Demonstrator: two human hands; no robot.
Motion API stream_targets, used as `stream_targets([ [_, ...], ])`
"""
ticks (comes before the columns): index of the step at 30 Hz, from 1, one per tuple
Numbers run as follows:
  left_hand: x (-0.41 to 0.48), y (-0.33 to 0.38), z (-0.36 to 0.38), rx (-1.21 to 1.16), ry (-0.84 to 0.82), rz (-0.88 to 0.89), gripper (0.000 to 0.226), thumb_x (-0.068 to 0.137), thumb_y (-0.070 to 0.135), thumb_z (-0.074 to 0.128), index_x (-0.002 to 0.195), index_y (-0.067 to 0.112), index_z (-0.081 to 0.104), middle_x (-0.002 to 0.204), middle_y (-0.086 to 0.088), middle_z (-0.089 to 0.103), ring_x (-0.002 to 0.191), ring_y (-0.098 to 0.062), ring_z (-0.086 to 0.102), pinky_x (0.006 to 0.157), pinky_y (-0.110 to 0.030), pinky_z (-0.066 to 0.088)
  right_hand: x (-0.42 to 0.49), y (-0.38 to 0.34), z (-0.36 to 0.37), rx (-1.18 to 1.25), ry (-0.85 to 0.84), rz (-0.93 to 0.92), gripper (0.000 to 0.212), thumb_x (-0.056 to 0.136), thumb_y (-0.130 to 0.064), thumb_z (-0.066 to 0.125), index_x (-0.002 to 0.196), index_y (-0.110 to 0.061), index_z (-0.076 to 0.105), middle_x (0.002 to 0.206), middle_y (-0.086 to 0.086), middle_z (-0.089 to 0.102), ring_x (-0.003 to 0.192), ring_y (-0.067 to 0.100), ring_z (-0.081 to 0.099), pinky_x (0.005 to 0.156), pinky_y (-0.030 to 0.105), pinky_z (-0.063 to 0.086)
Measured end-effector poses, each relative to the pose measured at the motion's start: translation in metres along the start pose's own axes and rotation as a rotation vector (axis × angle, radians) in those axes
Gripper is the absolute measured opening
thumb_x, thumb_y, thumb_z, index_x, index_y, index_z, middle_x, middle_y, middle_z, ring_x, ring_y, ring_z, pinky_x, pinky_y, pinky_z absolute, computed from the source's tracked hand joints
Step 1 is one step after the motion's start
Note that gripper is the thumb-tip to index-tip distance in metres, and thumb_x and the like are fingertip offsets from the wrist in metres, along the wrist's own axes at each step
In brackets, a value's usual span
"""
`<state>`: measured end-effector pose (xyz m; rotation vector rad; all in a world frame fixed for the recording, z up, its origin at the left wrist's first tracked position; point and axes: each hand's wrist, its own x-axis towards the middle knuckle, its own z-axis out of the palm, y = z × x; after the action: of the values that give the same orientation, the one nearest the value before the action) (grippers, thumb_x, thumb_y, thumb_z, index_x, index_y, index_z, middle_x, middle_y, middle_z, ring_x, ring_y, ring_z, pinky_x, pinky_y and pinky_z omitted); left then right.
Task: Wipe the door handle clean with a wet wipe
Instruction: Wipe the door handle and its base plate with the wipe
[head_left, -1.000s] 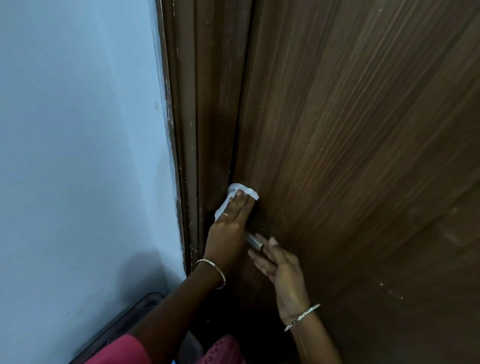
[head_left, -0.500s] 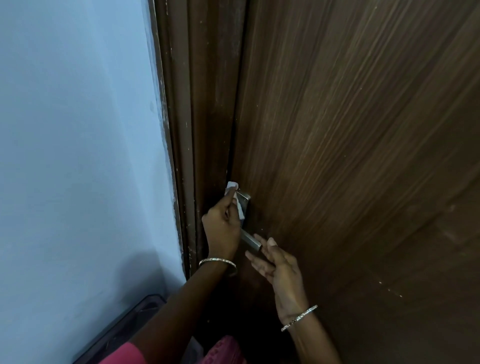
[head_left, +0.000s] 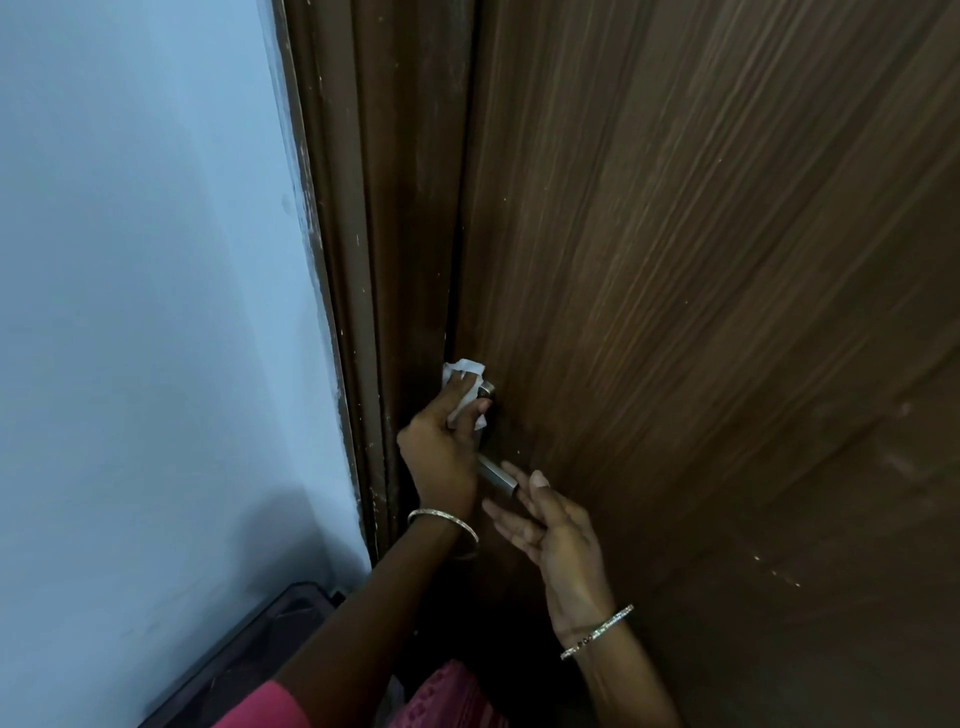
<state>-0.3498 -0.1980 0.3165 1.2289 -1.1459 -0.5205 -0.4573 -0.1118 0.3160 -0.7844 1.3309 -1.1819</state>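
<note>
Handle (head_left: 497, 477): metal lever on the brown door (head_left: 701, 312), low, beside the frame (head_left: 363, 260); only its free end and a corner of the plate show.
Wipe (head_left: 464, 383): white, crumpled, pressed on the plate.
Left hand (head_left: 441, 447): clenched around wipe and lever.
Right hand (head_left: 550, 530): fingers spread, grasping nothing, fingertips at the lever's end.
Room: wall (head_left: 156, 312) close on the left.
Hidden: lever's middle, under the left hand.
</note>
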Motion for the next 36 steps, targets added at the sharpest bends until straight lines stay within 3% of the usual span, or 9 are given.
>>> stream_targets([
  [3, 0.009, -0.005, -0.007, 0.009, -0.038, 0.003, 0.036, 0.08, 0.015, 0.077, 0.115, 0.013, 0.072, 0.115, 0.0, 0.072, 0.105, -0.006, 0.066, 0.091, -0.019, 0.052, 0.001, 0.001, -0.001, 0.011, 0.0, -0.003, 0.035, 0.103, -0.035, 0.045, 0.12, -0.018, 0.071, 0.131, -0.005, 0.068, 0.104, 0.021, 0.074, 0.105, 0.041, 0.048],
  [8, 0.014, -0.019, -0.011, 0.13, -0.099, 0.035, 0.035, 0.085, 0.029, 0.073, 0.118, 0.018, 0.07, 0.106, 0.015, 0.068, 0.092, 0.004, 0.064, 0.081, -0.012, 0.051, 0.0, 0.001, -0.001, 0.006, -0.005, -0.019, 0.037, 0.103, -0.036, 0.044, 0.121, -0.016, 0.071, 0.132, -0.006, 0.067, 0.103, 0.019, 0.075, 0.102, 0.038, 0.05],
  [13, 0.015, -0.026, -0.019, 0.224, -0.128, 0.05, 0.016, 0.093, 0.028, 0.063, 0.096, 0.017, 0.074, 0.081, 0.012, 0.067, 0.066, 0.008, 0.059, 0.061, -0.001, 0.04, -0.001, 0.0, 0.002, 0.008, -0.007, -0.039, 0.036, 0.104, -0.034, 0.043, 0.122, -0.018, 0.07, 0.132, -0.005, 0.067, 0.102, 0.019, 0.075, 0.1, 0.037, 0.051],
  [17, 0.009, -0.032, -0.017, 0.264, -0.121, -0.055, 0.038, 0.1, 0.034, 0.049, 0.067, 0.019, 0.06, 0.049, 0.012, 0.046, 0.043, -0.002, 0.048, 0.043, -0.011, 0.026, -0.002, 0.0, 0.001, 0.009, -0.019, -0.036, 0.036, 0.103, -0.036, 0.044, 0.121, -0.02, 0.07, 0.133, -0.005, 0.065, 0.102, 0.019, 0.075, 0.096, 0.033, 0.051],
  [21, 0.006, -0.028, -0.011, 0.227, -0.127, -0.134, 0.039, 0.1, 0.031, 0.05, 0.071, 0.011, 0.068, 0.054, 0.008, 0.055, 0.044, 0.0, 0.046, 0.046, -0.014, 0.031, -0.002, 0.0, 0.001, 0.011, -0.013, -0.031, 0.037, 0.103, -0.037, 0.045, 0.121, -0.019, 0.07, 0.133, -0.002, 0.065, 0.101, 0.02, 0.075, 0.097, 0.034, 0.051],
  [26, 0.004, -0.007, -0.011, 0.281, -0.054, -0.043, 0.026, 0.095, 0.022, 0.06, 0.117, 0.014, 0.07, 0.092, -0.006, 0.077, 0.068, -0.013, 0.068, 0.059, -0.003, 0.041, -0.004, 0.0, 0.003, 0.024, 0.003, -0.036, 0.037, 0.103, -0.037, 0.045, 0.12, -0.017, 0.071, 0.13, -0.003, 0.065, 0.1, 0.021, 0.076, 0.1, 0.039, 0.051],
  [33, -0.017, 0.002, 0.008, 0.416, -0.121, 0.077, 0.046, 0.099, 0.02, 0.049, 0.145, 0.013, 0.043, 0.117, -0.019, 0.068, 0.094, -0.032, 0.068, 0.079, -0.04, 0.058, 0.0, 0.002, 0.002, 0.033, 0.019, -0.033, 0.036, 0.104, -0.033, 0.043, 0.12, -0.019, 0.072, 0.122, -0.005, 0.072, 0.101, 0.022, 0.075, 0.09, 0.032, 0.056],
  [35, -0.025, -0.007, 0.011, 0.473, -0.124, 0.124, 0.047, 0.099, 0.02, 0.04, 0.144, 0.005, 0.042, 0.132, -0.022, 0.059, 0.117, -0.038, 0.059, 0.103, -0.046, 0.046, 0.001, 0.003, 0.002, 0.035, 0.016, -0.033, 0.035, 0.104, -0.032, 0.043, 0.119, -0.019, 0.072, 0.118, -0.004, 0.075, 0.104, 0.021, 0.074, 0.082, 0.025, 0.058],
  [36, -0.027, -0.013, 0.014, 0.484, -0.107, 0.154, 0.05, 0.1, 0.026, 0.031, 0.142, 0.001, 0.044, 0.135, -0.022, 0.056, 0.125, -0.038, 0.054, 0.118, -0.041, 0.027, 0.0, 0.003, 0.002, 0.039, 0.015, -0.031, 0.035, 0.105, -0.031, 0.042, 0.117, -0.019, 0.073, 0.114, -0.005, 0.077, 0.103, 0.021, 0.074, 0.079, 0.023, 0.058],
])
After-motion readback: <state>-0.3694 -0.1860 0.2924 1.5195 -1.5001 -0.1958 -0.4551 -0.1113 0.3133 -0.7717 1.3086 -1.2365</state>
